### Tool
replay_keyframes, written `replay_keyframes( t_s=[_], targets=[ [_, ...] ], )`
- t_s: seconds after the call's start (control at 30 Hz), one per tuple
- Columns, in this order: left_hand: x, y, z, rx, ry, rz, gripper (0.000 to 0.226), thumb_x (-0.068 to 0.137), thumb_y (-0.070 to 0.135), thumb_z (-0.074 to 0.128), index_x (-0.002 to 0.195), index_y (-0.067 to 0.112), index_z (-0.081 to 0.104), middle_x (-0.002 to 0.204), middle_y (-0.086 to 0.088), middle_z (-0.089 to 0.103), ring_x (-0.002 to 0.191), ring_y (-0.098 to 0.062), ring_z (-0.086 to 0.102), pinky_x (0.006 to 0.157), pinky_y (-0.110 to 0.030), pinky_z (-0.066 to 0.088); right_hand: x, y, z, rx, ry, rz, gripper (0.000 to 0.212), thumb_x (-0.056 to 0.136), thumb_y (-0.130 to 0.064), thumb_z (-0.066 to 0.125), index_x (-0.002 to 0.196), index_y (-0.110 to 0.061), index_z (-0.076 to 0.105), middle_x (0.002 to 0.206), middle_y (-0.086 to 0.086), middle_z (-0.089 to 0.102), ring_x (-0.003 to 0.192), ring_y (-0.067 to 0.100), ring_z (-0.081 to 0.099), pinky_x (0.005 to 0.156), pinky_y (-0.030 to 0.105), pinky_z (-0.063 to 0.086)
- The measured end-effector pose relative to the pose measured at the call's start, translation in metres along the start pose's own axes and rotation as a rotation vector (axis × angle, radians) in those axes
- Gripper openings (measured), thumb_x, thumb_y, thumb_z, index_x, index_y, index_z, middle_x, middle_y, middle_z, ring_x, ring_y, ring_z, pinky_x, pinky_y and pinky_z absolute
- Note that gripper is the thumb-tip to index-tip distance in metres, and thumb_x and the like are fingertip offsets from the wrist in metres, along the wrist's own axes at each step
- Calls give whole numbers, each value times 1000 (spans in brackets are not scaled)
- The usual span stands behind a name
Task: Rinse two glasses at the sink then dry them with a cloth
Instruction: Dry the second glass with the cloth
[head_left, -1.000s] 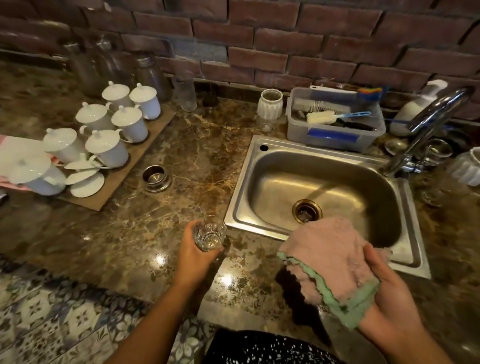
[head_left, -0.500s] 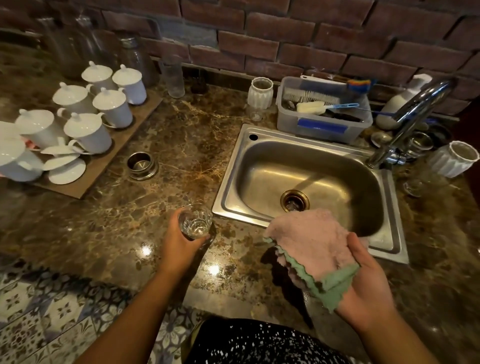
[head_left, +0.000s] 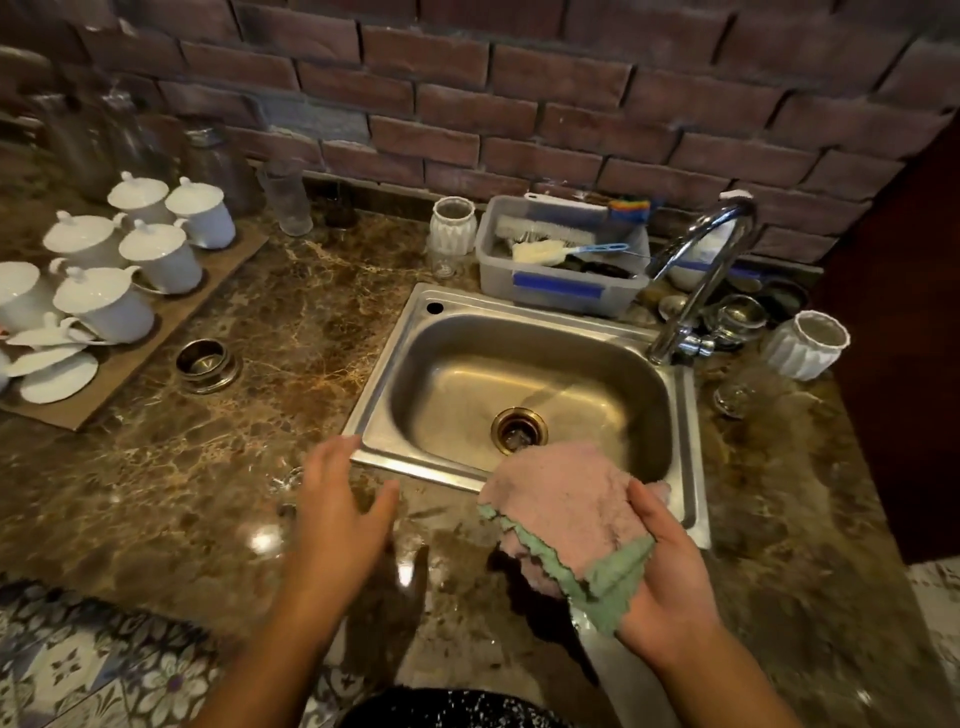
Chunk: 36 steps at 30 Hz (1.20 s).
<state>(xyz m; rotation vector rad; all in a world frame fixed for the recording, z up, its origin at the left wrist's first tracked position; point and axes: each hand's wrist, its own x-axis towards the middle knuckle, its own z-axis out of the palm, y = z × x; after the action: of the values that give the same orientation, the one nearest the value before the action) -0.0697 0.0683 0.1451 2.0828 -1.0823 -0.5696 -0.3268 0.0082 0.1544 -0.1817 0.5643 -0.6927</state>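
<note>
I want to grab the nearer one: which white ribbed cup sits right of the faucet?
The white ribbed cup tilted beside the faucet; the other stands upright left of the gray tub.

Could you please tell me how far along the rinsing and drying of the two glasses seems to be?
One glass stands on the counter, mostly hidden behind the open left hand; whether it is dry cannot be told. The right hand holds the pink cloth. Another glass waits beside the tap, which is not running.

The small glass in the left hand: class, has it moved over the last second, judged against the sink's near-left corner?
Yes. The glass now stands on the counter left of the sink corner, released; the left hand is open above it.
</note>
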Motion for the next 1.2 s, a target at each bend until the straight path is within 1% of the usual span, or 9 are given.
replay_keyframes(
  t_s=[0.1, 0.2, 0.33, 0.5, 0.67, 0.8, 0.87, 1.07, 1.2],
  targets=[
    [-2, 62, 38, -156, -307, -27, 28, 99, 40, 57, 116, 20, 69, 111, 7, 70, 110, -16, 64, 90, -21, 50, -14, -16, -2, 31, -29, -73, 76, 55, -22, 92, 124, 0, 67, 136, 29, 58, 119, 46, 61, 95, 63, 49],
    [-3, 106, 76, -419, -685, -213, 66, 86, 75, 48, 112, 20, 75, 108, 1, 77, 107, -19, 71, 99, -40, 52, -29, -33, -12, 60, -63, -46, 71, 59, -22, 87, 122, 3, 67, 136, 31, 57, 118, 47, 61, 95, 62, 48],
    [-11, 136, 114, -563, -882, -237, 66, 79, 52, 78, 111, -5, 70, 108, -26, 74, 95, -27, 70, 94, -44, 51, -51, -63, -35, 109, -65, -64, 83, 57, -19, 93, 129, 5, 61, 141, 33, 50, 128, 48, 52, 111, 60, 38],
    [-19, 165, 162, -481, -861, -110, 26, 86, 36, 77, 100, 14, 77, 95, -7, 78, 85, -19, 73, 78, -34, 54, -80, -97, -73, 165, -50, -62, 88, 58, -17, 94, 133, 7, 55, 145, 35, 45, 131, 51, 48, 106, 60, 42],
    [-22, 204, 206, -337, -919, -11, 33, 84, 42, 78, 106, 18, 75, 92, 0, 79, 82, -14, 73, 73, -31, 54, -103, -131, -103, 297, -44, -97, 83, 68, -16, 88, 137, 8, 49, 148, 36, 39, 136, 51, 41, 111, 62, 34],
    [-3, 241, 231, -153, -1096, 20, 39, 79, 52, 77, 100, 19, 72, 89, 3, 73, 81, -12, 69, 68, -28, 52, -105, -145, -135, 238, 66, -230, 66, 101, -43, 40, 149, 0, 22, 158, 30, 23, 149, 39, 23, 120, 54, 16],
    [12, 262, 246, -12, -1089, 87, 27, 89, 48, 71, 95, 21, 70, 90, 3, 69, 83, -12, 63, 68, -27, 48, -102, -156, -152, 321, 143, -147, 66, 98, -39, 47, 148, 0, 27, 157, 31, 24, 147, 42, 27, 119, 56, 21],
    [52, 305, 318, 278, -919, 447, 52, 90, 37, 73, 134, 18, 53, 121, -4, 62, 97, -13, 63, 86, -33, 54, -89, -189, -202, 226, -6, -296, 55, 102, -49, -1, 148, -19, -8, 157, 14, -13, 154, 28, 4, 121, 48, 0],
    [79, 300, 368, 393, -711, 562, 92, 84, 32, 80, 156, 22, 24, 152, -4, 31, 134, -25, 45, 111, -37, 43, -84, -206, -199, 367, 98, -281, 68, 82, -31, 75, 141, -10, 48, 153, 24, 35, 136, 42, 46, 104, 60, 41]
  ],
)
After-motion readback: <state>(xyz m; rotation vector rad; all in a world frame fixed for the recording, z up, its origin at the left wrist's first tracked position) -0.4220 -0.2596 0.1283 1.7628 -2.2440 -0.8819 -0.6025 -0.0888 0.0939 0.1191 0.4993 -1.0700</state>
